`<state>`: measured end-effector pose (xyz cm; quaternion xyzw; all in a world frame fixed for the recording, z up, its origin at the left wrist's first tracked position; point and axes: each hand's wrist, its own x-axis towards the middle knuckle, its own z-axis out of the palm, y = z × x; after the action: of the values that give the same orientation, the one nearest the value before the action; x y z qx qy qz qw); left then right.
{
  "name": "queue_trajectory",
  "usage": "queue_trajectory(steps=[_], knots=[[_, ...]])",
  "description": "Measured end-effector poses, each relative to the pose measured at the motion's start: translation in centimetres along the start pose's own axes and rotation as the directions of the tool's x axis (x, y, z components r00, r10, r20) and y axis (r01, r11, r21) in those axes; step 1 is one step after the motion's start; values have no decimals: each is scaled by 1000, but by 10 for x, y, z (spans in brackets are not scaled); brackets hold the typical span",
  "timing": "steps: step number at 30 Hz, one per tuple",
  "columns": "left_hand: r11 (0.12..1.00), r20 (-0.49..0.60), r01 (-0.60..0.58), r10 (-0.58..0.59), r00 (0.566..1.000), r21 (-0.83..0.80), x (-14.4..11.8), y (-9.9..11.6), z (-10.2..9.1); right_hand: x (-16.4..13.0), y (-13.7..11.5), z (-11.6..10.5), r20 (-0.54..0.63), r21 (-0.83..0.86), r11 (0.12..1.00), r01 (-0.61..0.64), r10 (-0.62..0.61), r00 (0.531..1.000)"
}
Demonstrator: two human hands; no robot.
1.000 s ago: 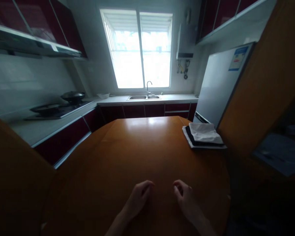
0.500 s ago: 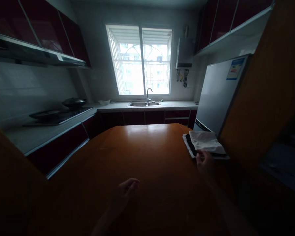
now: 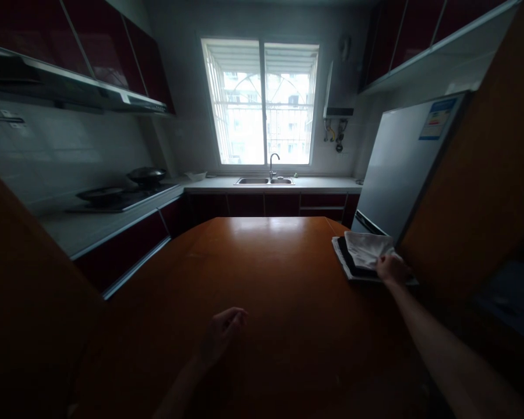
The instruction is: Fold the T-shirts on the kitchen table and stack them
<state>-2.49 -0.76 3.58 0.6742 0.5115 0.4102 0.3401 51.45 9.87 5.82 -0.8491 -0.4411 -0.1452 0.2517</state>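
Head view: the right hand (image 3: 390, 269) is out at the far right edge of the wooden worktop (image 3: 262, 273), grip laid on the stack of folded cloths (image 3: 364, 253), closure impossible to tell. The left hand (image 3: 222, 336) hovers near, fingers loosely curled, empty.

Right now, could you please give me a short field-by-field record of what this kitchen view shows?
Setting: dim kitchen, lit by the window
Surface: round wooden table
Right hand: on the stack of folded cloths at the table's right edge; grip unclear
Left hand: above bare tabletop, loosely curled, holding nothing
Behind: sink, stove with pans, white fridge
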Motion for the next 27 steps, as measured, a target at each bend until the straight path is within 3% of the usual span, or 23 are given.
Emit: queue_trajectory(steps=[2, 4, 6, 8, 9, 10, 11, 13, 14, 15, 16, 17, 18, 20, 21, 22, 24, 27], knots=[[1000, -9, -16, 16, 1000, -4, 4, -3, -3, -10, -24, -14, -72, 134, 987, 90, -81, 994], [999, -22, -34, 34, 999, -12, 12, -3, -2, -31, -61, -36, -143, 326, 912, 250, -213, 966], [999, -61, -42, 41, 997, -19, 22, 3, 3, -66, -102, -61, -149, 535, 757, 375, -353, 924], [999, -124, -35, 31, 992, -27, 31, 12, 10, -113, -140, -87, -93, 717, 562, 413, -510, 855], [999, -162, -31, 25, 986, -36, 35, 17, 14, -138, -154, -100, -52, 798, 453, 398, -605, 794], [998, -196, -31, 20, 980, -51, 37, 22, 18, -163, -166, -111, 3, 869, 340, 359, -730, 683], [997, -218, -33, 18, 976, -68, 39, 24, 21, -187, -173, -121, 68, 922, 260, 287, -837, 543], [995, -212, -32, 11, 977, -96, 36, 25, 25, -226, -177, -135, 129, 973, 177, 148, -949, 288], [995, -168, -23, 6, 986, -98, 33, 24, 26, -240, -175, -137, 153, 982, 171, 81, -969, 193], [996, -102, -10, 1, 995, -89, 28, 21, 25, -250, -172, -137, 177, 983, 182, 26, -974, 143], [998, -23, 1, -2, 1000, -68, 22, 17, 24, -257, -167, -134, 207, 978, 207, -19, -968, 141], [999, 54, 0, 2, 999, -35, 15, 14, 23, -261, -163, -129, 247, 969, 242, -51, -951, 184], [1000, 114, -16, 15, 993, 9, 7, 12, 21, -262, -158, -121, 293, 956, 286, -68, -917, 271], [990, 160, -76, 57, 986, 119, -6, 12, 18, -263, -151, -102, 376, 915, 400, -60, -786, 490], [978, 162, -106, 77, 984, 181, -12, 14, 17, -263, -149, -93, 405, 885, 462, -53, -710, 576], [962, 164, -130, 92, 982, 241, -17, 17, 17, -265, -148, -86, 429, 855, 515, -53, -649, 628], [930, 175, -160, 106, 979, 330, -22, 25, 21, -273, -148, -76, 474, 819, 570, -68, -603, 642], [916, 229, -181, 101, 968, 359, -25, 29, 34, -289, -152, -73, 491, 826, 556, -87, -636, 595]])
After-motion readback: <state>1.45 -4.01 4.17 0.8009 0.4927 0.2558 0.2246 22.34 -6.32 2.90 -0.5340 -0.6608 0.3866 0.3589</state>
